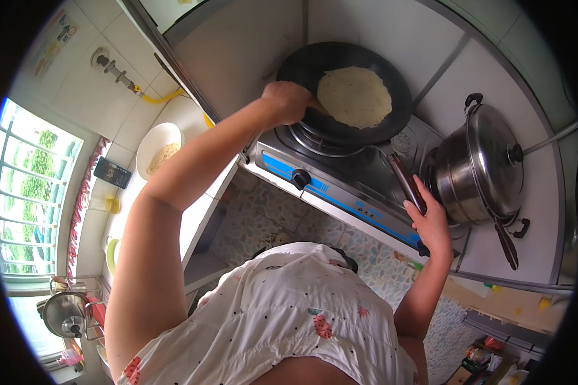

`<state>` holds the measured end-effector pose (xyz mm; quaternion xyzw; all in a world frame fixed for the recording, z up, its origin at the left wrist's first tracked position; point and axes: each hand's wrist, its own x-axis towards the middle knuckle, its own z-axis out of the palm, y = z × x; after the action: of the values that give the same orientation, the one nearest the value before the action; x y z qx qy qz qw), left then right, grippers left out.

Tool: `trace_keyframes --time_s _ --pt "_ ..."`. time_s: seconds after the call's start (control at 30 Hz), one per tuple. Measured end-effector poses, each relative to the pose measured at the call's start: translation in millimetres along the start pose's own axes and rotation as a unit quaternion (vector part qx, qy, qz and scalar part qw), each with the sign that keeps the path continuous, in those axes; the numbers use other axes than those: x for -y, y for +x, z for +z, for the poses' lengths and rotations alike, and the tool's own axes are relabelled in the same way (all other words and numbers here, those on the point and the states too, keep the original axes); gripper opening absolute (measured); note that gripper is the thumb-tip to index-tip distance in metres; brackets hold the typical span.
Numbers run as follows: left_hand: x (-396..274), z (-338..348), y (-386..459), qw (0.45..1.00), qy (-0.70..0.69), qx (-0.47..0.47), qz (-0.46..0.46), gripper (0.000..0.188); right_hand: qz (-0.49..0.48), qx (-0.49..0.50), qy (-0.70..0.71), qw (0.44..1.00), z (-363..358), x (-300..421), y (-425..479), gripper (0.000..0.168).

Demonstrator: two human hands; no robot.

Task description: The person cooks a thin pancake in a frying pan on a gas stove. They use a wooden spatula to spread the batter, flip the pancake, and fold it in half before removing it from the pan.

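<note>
A thin pale pancake [356, 98] lies in a black wok [298, 67] on the left burner of a gas stove [334, 173]. Over the wok's left rim, my left hand [288, 103] grips a brown spatula [321, 107], apparently wooden, whose tip meets the pancake's near-left edge. Most of that tool is hidden by the fist. My right hand [431, 216] holds the wok's dark brown handle [407, 183] in front of the stove, with the thumb lying along its side.
A lidded steel pot [462, 168] stands close to the right of my right hand. On the left counter are a white bowl [144, 139] of batter-like food and a phone [111, 173]. A yellow gas hose [161, 99] runs along the wall. A control knob [300, 179] projects from the stove front.
</note>
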<state>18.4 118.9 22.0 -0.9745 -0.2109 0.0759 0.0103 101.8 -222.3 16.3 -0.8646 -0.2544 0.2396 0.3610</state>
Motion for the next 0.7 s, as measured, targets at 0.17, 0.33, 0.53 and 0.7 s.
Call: trace_keyframes --time_s 0.17,0.33,0.53,0.7 --pt "-10.0 -2.5 4.4 0.998 -0.045 0.011 -0.038 0.026 0.026 0.022 -0.016 0.999 -3.7 3.0 2.0 0.055" --pt "-22.6 3.0 12.5 0.997 -0.057 -0.018 0.048 0.028 -0.016 0.006 -0.017 1.000 -2.8 -1.5 0.1 0.054" --pt "-31.0 57.5 80.9 0.975 -0.167 -0.145 -0.031 0.021 -0.023 0.001 -0.009 1.000 -0.9 2.1 1.0 0.055" --pt "-1.8 -7.4 44.6 0.954 -0.155 -0.248 -0.064 0.019 0.002 0.004 -0.002 1.000 -2.6 5.1 0.4 0.055"
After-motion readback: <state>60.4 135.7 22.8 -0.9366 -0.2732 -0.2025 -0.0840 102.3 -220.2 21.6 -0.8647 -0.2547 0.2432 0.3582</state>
